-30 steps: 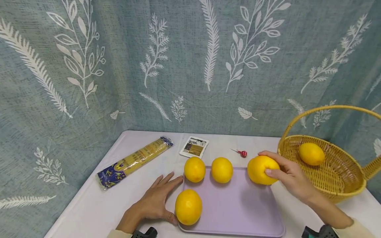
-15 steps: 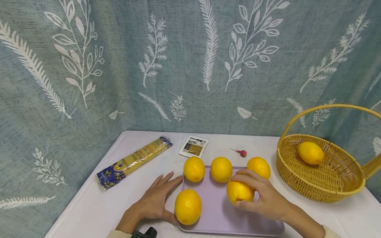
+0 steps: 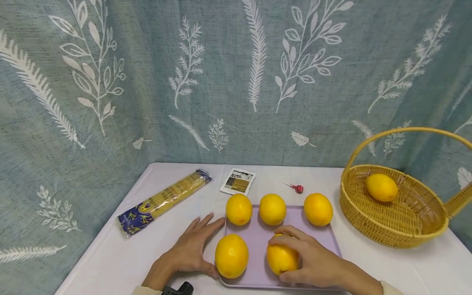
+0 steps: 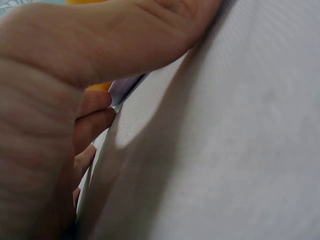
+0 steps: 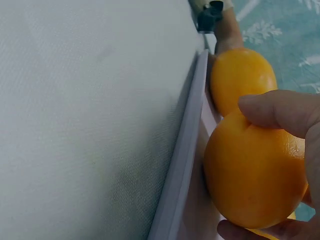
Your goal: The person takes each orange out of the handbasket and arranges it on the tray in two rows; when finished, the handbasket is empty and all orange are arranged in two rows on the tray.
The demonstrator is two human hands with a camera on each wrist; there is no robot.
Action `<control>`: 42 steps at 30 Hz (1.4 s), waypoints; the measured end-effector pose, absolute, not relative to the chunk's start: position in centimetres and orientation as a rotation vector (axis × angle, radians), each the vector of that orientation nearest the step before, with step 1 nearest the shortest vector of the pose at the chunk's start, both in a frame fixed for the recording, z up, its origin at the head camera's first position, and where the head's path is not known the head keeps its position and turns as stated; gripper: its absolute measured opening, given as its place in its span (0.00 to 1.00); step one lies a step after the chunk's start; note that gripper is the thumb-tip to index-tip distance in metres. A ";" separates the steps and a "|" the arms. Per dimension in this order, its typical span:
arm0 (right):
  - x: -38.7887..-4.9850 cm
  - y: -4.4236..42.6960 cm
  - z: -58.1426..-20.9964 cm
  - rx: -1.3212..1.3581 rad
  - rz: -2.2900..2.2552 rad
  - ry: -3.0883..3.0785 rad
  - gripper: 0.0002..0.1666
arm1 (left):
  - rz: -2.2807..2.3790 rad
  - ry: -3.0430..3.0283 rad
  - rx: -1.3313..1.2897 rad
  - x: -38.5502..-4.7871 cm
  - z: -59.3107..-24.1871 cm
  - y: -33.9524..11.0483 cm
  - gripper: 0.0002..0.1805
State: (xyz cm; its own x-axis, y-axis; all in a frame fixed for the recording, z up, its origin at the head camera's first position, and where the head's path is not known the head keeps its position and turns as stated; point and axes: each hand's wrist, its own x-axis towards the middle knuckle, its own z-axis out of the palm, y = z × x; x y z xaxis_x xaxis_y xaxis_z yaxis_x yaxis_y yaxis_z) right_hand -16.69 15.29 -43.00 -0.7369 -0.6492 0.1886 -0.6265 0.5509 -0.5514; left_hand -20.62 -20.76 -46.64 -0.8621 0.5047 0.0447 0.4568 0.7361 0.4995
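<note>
My right hand [image 3: 313,259] grips an orange [image 3: 282,255] low over the front middle of the lilac tray [image 3: 258,280]. In the right wrist view the thumb presses the top of this orange [image 5: 255,170], with fingers curled underneath. Three more oranges line the tray's back edge: a left one [image 3: 239,209], a middle one [image 3: 272,209] and a right one [image 3: 318,209]. Another orange [image 3: 231,256] sits at the tray's front left corner. My left hand [image 3: 189,248] lies with fingers spread along the tray's left side, its thumb beside that corner.
A wicker basket [image 3: 391,229] with a tall handle stands at the right, one orange [image 3: 382,187] inside. Behind the tray lie a white and brown packet [image 3: 238,181] and a red lollipop [image 3: 298,189]. A bag of spaghetti [image 3: 166,200] lies at the left.
My right hand has carried its orange from the tray's back right, leftward and toward the front, uncovering the back right orange. The left hand has stayed in place.
</note>
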 end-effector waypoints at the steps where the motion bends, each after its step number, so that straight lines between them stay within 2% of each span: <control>1: -16.7 15.2 -43.0 -1.124 -0.935 2.729 0.37 | 0.776 2.840 0.788 -20.6 -46.6 -20.8 0.74; 9: -16.8 14.8 -42.4 -1.138 -0.799 2.732 0.42 | 0.792 2.832 0.733 -20.6 -46.6 -20.8 0.74; 22: -17.0 14.7 -41.9 -1.182 -0.737 2.776 0.38 | 0.783 2.832 0.719 -20.5 -46.7 -20.8 0.74; 34: -18.0 14.9 -42.2 -1.271 -0.948 2.725 0.34 | 0.778 2.840 0.759 -20.8 -46.6 -20.7 0.74; 42: -17.8 15.2 -42.2 -1.269 -0.913 2.724 0.33 | 0.795 2.835 0.745 -20.8 -46.8 -20.6 0.75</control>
